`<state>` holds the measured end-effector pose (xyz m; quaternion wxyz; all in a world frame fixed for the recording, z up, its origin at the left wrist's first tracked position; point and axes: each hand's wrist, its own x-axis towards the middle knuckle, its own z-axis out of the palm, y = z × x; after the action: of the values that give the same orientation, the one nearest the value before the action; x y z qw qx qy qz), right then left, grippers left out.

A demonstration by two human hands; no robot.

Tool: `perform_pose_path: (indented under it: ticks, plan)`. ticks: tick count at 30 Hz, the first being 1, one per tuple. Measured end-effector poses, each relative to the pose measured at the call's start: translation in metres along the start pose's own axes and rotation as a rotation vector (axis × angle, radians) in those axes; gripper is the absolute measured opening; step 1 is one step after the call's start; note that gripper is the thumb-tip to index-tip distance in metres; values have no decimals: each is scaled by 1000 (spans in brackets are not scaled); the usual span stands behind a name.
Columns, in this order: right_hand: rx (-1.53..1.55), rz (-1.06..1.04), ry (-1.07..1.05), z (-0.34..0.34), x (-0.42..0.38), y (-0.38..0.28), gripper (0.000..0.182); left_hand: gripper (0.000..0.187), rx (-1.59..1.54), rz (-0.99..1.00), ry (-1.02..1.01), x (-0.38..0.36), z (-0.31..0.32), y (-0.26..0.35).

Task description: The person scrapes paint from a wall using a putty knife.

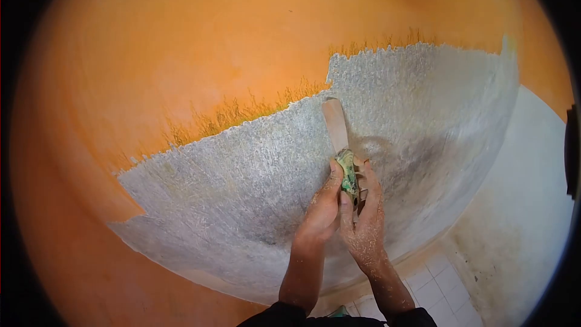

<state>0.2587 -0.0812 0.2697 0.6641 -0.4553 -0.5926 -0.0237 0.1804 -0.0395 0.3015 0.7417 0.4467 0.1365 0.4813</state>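
A paint scraper with a broad flat blade and a green, worn handle is held up against the wall. Its blade tip lies just below the ragged edge of the orange paint, over the bare grey plaster. My left hand is closed on the handle from the left side, its thumb along it. From the right, my right hand wraps the same handle, with fingers partly behind it. Pale flakes cling to both hands and the right forearm.
A whitish wall meets the scraped wall at the right. White floor tiles show at the bottom right. Part of a dark object sits at the right edge. A small green thing shows between my forearms.
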Motion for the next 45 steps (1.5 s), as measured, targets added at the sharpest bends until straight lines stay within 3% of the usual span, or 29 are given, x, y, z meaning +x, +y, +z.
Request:
perform_pose_path:
  ticks: [3,5,8,11,13,16,17,19,20,21,22,24,27,31,34,37,40,45]
  plan:
    - [-111,12,-39,4,-1,-11,55,52,-4,-13,-67,-1,-9,4]
    - [-210,-86,-8,9,6,-8,52,51,-4,8,-60,-1,-14,-1]
    - [-255,-49,3,6,18,-7,53,35,54,32,-10,-5,-36,-11]
    - [-332,-87,-18,-19,18,-1,56,29,565,242,86,-39,-64,-17]
    - [-411,-195,6,-29,19,9,56,27,615,534,88,-75,-120,-29]
    - [-430,-209,-30,-33,54,-20,57,27,773,644,530,-140,-180,-24]
    - [-456,-192,-47,-39,57,-31,58,33,1001,726,648,-158,-202,-22]
    - [-503,-167,-75,-47,62,-47,58,40,1231,901,1095,-182,-223,-18]
    - [-512,-148,-70,-45,57,-45,58,40,1288,1005,1128,-192,-225,-9]
    - [-523,-133,-72,-46,49,-42,57,36,1237,1032,1281,-195,-234,-1]
    - [-535,-119,-84,-47,46,-41,57,40,1358,915,1417,-202,-237,2]
    - [-560,-123,-59,-49,54,-60,57,49,1553,999,1610,-188,-238,19]
    - [-562,-91,-60,-44,50,-50,57,54,1490,1115,1452,-165,-258,30]
    - [-505,-35,5,-42,59,-72,53,55,1598,1143,1448,-156,-269,24]
    - [-603,-48,-64,-46,53,-61,52,53,1491,1255,1404,-151,-281,22]
    - [-610,-73,40,-36,57,-60,53,52,1535,1215,1414,-152,-270,21]
    - [-542,-61,51,-31,61,-70,42,51,1549,1246,1438,-151,-280,20]
    - [-681,-137,40,-34,52,-66,56,51,1620,1254,1392,-158,-284,17]
